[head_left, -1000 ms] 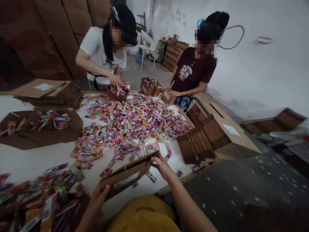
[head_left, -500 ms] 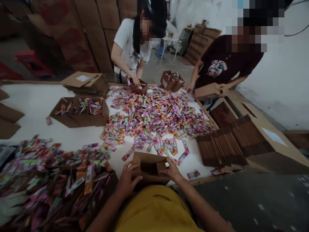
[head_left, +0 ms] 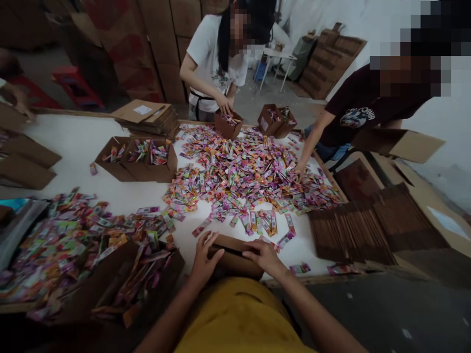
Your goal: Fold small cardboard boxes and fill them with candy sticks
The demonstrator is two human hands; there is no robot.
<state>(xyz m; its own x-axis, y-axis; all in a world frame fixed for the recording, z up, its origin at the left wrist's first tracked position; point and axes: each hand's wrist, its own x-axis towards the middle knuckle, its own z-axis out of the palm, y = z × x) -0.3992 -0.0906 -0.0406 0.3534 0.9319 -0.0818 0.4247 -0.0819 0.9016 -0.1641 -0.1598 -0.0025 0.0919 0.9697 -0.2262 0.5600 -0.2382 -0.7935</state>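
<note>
A small brown cardboard box [head_left: 236, 264] is at the table's front edge, close against my yellow shirt. My left hand [head_left: 205, 260] grips its left end, thumb bent over the top and fingers along the far side. At the other end my right hand [head_left: 265, 256] holds the box's upper edge with bent fingers. Only a narrow dark gap shows between the panels on top, so the inside is hidden. Just beyond the box lie small colourful stick packets [head_left: 263, 223] on the white tabletop [head_left: 213, 220].
A big carton of packets [head_left: 143, 284] stands at my left. Filled boxes [head_left: 147, 166] sit farther left, flat cardboard stacks [head_left: 349, 230] at right. Across the table, one person [head_left: 217, 63] handles a box; another person [head_left: 353, 113] reaches into the packet pile [head_left: 235, 166].
The box's wide opening has narrowed to a slit, with my hands now over its top edges. The person at right has reached into the pile, and the box held there now shows open flaps.
</note>
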